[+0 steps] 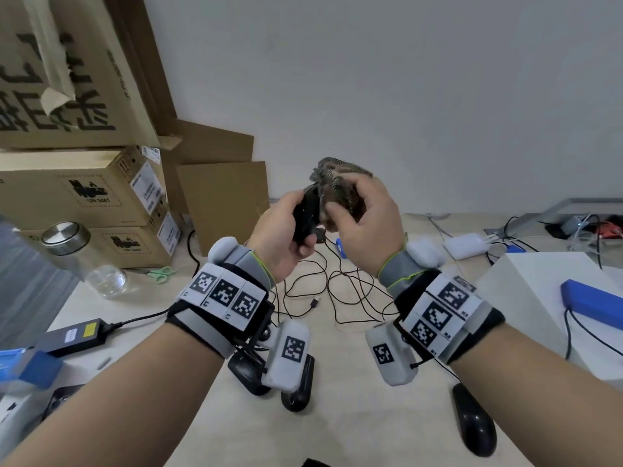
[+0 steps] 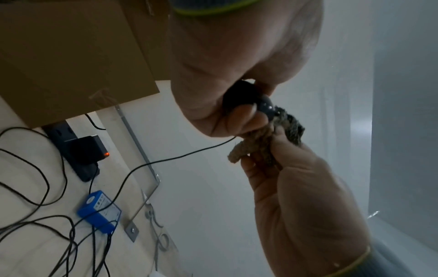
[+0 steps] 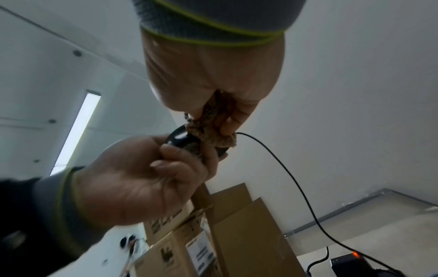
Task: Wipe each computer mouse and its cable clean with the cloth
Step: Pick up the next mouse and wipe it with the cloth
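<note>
My left hand grips a black mouse lifted above the desk. My right hand holds a bunched brown patterned cloth pressed against the mouse's side. The left wrist view shows the mouse between thumb and fingers, with the cloth just beyond it. In the right wrist view the cloth covers part of the mouse. The mouse's thin black cable hangs down to a tangle of cables on the desk. Three more black mice lie near me.
Cardboard boxes are stacked at the left, with a glass bottle and green scissors in front. A black power brick lies at the left. A white box with a blue object stands at the right, a white charger behind.
</note>
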Demonstrator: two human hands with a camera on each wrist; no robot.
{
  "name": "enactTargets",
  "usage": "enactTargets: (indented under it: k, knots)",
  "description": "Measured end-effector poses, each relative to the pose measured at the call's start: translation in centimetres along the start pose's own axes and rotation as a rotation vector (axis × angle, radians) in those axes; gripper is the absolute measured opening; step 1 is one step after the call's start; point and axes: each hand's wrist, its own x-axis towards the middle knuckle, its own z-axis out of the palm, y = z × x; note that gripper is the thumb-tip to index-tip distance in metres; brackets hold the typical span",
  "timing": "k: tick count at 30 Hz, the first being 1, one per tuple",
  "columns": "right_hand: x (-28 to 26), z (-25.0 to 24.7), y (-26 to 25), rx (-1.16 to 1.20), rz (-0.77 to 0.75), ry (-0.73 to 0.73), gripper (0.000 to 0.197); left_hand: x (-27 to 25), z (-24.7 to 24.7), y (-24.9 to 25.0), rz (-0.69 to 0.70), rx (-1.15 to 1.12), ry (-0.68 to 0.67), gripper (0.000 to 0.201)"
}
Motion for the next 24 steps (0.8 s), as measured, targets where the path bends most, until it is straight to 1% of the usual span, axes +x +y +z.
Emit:
enactTargets:
  k: [3,5,6,9,10,11,15,16,17,19,20,21,22,24]
  knots:
    - [-1.6,0.6,-1.0,-0.060,-0.168,-0.102,0.033,0.4,0.0,-0.3,0.015,-0.011,0.042,0.028]
    - [-1.3,0.3,-0.9,-0.085,-0.213,-0.117,0.030,0.4,-0.2,-0.4,0.027,0.012,0.027,0.030]
    - [-0.7,0.2,-0.5,-0.084,-0.183,-0.091,0.028,0.4,-0.3,-0.5,0.026,0.019,0.010,0.031]
    - [0.8,-0.1,0.5,-0.045,0.040,0.029,0.028,0.3,-0.4,-0.5,0.019,0.036,-0.035,0.029]
    - [0.7,0.1,0.5,-0.043,0.074,0.045,0.029,0.4,-0.4,-0.6,0.021,0.030,-0.034,0.029]
    - [0.2,0.5,0.3,-0.049,0.060,0.046,0.030,0.4,-0.4,-0.6,0.021,0.019,-0.026,0.030]
    - [-1.8,0.5,-1.0,-0.065,-0.149,-0.073,0.026,0.4,-0.3,-0.8,0.027,0.000,-0.008,0.036]
    - [-1.3,0.2,-0.6,-0.065,-0.150,-0.065,0.026,0.4,-0.3,-0.8,0.028,-0.001,-0.023,0.034]
    - [-0.6,-0.1,-0.1,-0.060,-0.105,-0.028,0.026,0.3,-0.3,-0.8,0.025,0.005,-0.041,0.032]
    - [0.4,-0.4,0.8,-0.040,0.042,0.058,0.025,0.3,-0.2,-0.9,0.020,0.016,-0.057,0.027]
    - [0.3,-0.3,0.8,-0.035,0.078,0.078,0.026,0.3,-0.2,-1.0,0.021,0.011,-0.050,0.026]
    - [-0.1,0.1,0.5,-0.039,0.062,0.077,0.026,0.4,-0.1,-1.0,0.025,-0.001,-0.040,0.027]
    - [-0.8,0.4,-0.1,-0.043,0.010,0.054,0.025,0.5,-0.1,-1.1,0.027,-0.014,-0.029,0.028]
    - [-1.9,0.7,-0.9,-0.048,-0.115,-0.038,0.025,0.6,-0.1,-1.2,0.024,-0.027,-0.014,0.031]
